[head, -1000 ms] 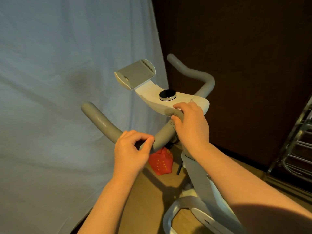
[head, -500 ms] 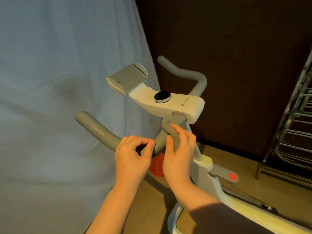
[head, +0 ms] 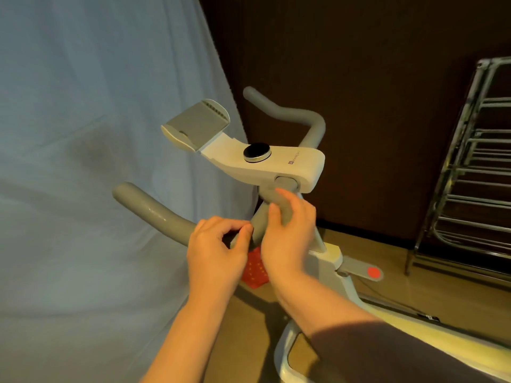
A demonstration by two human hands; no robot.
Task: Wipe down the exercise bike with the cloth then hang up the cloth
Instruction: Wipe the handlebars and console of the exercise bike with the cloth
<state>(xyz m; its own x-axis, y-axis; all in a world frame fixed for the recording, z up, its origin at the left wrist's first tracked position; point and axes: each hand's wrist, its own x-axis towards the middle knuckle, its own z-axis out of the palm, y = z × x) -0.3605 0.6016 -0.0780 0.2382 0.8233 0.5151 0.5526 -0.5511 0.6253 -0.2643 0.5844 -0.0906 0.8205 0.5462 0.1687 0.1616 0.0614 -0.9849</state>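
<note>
Since a moment ago my right hand [head: 287, 239] has come down off the white console [head: 276, 164] and now sits lower, on the grey handlebar [head: 154, 214] just beneath it, where the bar bends into the stem. Its fingers are loosely curled around a grey cloth [head: 284, 208] pressed against that bar; the cloth is nearly the same matte grey as the foam padding, so I can barely tell its edges. My left hand [head: 218, 250] has stayed put just beside the right, thumb and forefinger pinched together over the same bar, though I cannot tell what it pinches. The exercise bike [head: 329, 261] has a smooth white plastic frame, a round black dial [head: 257, 152] with a metal rim on the console, and a flat grey ribbed tablet holder [head: 196, 125] tilted up. A red dotted bag [head: 255, 270] lies on the tan floor behind my hands. A chrome wire rack [head: 470, 172] stands well apart at the right, and a pale blue sheet [head: 83, 161] hangs at the left.
</note>
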